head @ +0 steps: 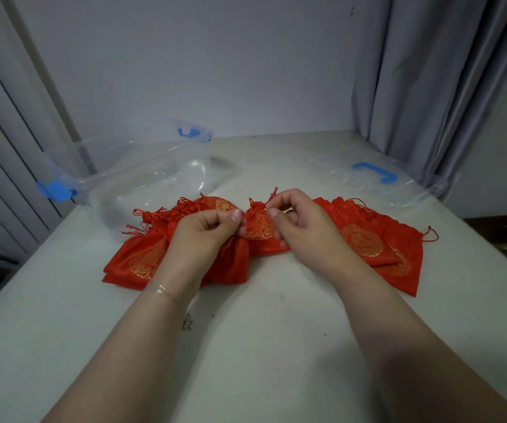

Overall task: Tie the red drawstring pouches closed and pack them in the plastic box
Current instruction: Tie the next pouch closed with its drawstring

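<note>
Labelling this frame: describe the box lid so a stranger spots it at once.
Start at the grey curtain on the right and drop to the white table. The clear lid lies flat there, beyond the right-hand red pouches. Unlike the deep clear box on the left, it is shallow with one blue handle on top.

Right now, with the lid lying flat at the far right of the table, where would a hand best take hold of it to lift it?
By the blue handle on top of the clear lid, coming from above with the right hand, which is nearer. The lid lies flat on the table, so its thin edges give little purchase, while the handle seems to stand proud.
</note>
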Demonstrator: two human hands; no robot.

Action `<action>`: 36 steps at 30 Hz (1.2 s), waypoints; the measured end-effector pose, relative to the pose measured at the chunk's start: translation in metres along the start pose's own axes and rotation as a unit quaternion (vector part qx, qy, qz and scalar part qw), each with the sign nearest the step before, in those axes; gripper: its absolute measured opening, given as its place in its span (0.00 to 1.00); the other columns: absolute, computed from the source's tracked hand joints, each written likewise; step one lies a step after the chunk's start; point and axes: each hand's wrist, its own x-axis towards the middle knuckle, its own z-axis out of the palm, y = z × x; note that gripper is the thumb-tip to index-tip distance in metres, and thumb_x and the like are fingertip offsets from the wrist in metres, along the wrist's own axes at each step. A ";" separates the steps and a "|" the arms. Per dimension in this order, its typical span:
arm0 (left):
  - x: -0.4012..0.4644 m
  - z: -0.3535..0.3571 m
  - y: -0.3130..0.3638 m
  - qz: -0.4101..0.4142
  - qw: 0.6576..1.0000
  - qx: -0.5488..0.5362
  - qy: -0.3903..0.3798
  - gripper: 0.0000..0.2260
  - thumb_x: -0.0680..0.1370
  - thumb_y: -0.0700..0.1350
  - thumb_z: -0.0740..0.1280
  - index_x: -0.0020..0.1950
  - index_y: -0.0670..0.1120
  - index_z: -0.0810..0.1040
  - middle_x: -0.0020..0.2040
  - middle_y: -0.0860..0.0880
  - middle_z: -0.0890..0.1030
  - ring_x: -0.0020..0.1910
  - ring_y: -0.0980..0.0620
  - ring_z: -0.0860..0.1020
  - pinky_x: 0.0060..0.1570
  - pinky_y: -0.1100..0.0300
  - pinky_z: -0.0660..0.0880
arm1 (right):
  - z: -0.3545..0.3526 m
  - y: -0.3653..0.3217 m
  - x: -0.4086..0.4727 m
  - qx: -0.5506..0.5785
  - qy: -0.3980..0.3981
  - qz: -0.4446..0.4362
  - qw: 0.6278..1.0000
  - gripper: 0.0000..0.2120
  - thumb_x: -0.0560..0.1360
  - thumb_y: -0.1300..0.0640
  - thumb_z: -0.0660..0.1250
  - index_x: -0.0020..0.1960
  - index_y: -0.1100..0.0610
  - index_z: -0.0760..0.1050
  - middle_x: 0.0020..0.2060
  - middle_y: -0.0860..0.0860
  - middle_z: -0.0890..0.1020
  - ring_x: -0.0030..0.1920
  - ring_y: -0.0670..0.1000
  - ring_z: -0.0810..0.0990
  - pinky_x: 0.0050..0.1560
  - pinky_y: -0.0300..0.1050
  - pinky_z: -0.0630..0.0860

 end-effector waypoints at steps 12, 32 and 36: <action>0.005 -0.003 -0.002 -0.033 0.994 -0.084 -0.059 0.05 0.76 0.37 0.65 0.44 0.43 0.80 0.34 0.51 0.84 0.35 0.60 0.79 0.39 0.70 0.74 | 0.005 -0.003 -0.004 0.099 -0.128 0.173 0.972 0.18 0.79 0.47 0.58 0.54 0.60 0.78 0.40 0.53 0.80 0.31 0.47 0.75 0.33 0.43 0.73; 0.000 -0.006 0.001 -0.020 0.988 0.091 -0.125 0.05 0.71 0.34 0.73 0.45 0.40 0.82 0.34 0.47 0.78 0.34 0.56 0.77 0.37 0.70 0.74 | 0.008 -0.010 -0.009 -0.140 -0.037 -0.162 0.976 0.06 0.71 0.61 0.68 0.46 0.54 0.74 0.40 0.48 0.79 0.43 0.49 0.76 0.43 0.45 0.73; 0.001 -0.007 -0.001 -0.013 0.988 0.107 -0.110 0.01 0.71 0.38 0.73 0.40 0.41 0.82 0.35 0.44 0.78 0.36 0.53 0.74 0.38 0.64 0.71 | 0.013 -0.010 -0.011 -0.066 -0.030 -0.140 0.988 0.05 0.73 0.60 0.67 0.47 0.53 0.74 0.41 0.46 0.79 0.44 0.47 0.78 0.45 0.42 0.74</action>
